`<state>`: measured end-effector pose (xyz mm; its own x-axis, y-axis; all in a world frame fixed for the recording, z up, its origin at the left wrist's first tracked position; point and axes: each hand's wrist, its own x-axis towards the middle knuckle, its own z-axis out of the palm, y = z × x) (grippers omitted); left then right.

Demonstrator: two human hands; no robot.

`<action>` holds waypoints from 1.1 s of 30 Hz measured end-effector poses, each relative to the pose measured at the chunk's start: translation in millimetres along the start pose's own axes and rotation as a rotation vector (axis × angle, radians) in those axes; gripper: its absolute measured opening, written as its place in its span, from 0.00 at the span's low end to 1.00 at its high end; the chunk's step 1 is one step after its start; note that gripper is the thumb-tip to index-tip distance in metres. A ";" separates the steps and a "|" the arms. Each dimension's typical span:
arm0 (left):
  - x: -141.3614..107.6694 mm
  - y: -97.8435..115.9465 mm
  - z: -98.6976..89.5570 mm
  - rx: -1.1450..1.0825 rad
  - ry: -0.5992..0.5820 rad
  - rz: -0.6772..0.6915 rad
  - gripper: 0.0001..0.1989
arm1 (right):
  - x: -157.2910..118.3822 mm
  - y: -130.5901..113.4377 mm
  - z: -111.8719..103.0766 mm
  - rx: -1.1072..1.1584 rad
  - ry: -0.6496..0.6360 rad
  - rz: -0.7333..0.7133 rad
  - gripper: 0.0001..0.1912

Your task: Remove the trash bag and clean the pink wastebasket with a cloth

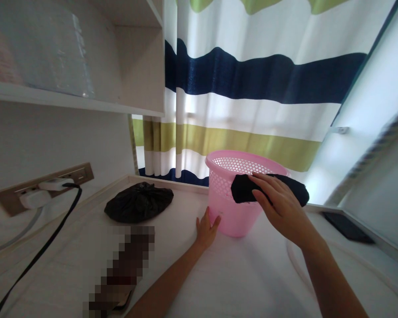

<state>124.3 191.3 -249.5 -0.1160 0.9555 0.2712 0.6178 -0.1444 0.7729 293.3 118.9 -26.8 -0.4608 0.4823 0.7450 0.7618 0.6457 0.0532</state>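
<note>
A pink plastic basket with a perforated upper wall stands upright on the white surface. My left hand touches its lower left side, fingers spread. In front of the basket's near rim, a folded black cloth is in my right hand. The fingers lie over the top of the cloth, and the thumb is against its near side. What the cloth is exactly does not show. The basket's inside is mostly hidden.
A black plastic bag lies to the left, behind a pixelated object. Plugs and cords come from a wall socket. A dark flat object lies far right. Striped curtains hang behind; a shelf overhangs upper left.
</note>
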 end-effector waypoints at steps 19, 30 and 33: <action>0.8 2.0 -0.5 -0.026 -0.022 -0.031 0.29 | 54.8 -34.5 63.2 -0.436 0.212 0.124 0.16; -5.1 9.3 -7.9 -0.076 0.110 -0.032 0.29 | 50.1 -35.8 62.6 -0.455 0.271 0.175 0.20; -7.0 12.4 -12.5 -0.063 0.231 -0.019 0.26 | 45.4 -32.9 59.2 -0.451 0.279 0.159 0.19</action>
<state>123.1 179.6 -234.7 -0.3064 0.8749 0.3751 0.5649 -0.1500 0.8114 220.4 154.7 -34.1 -0.2325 0.3386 0.9118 0.9600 0.2300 0.1595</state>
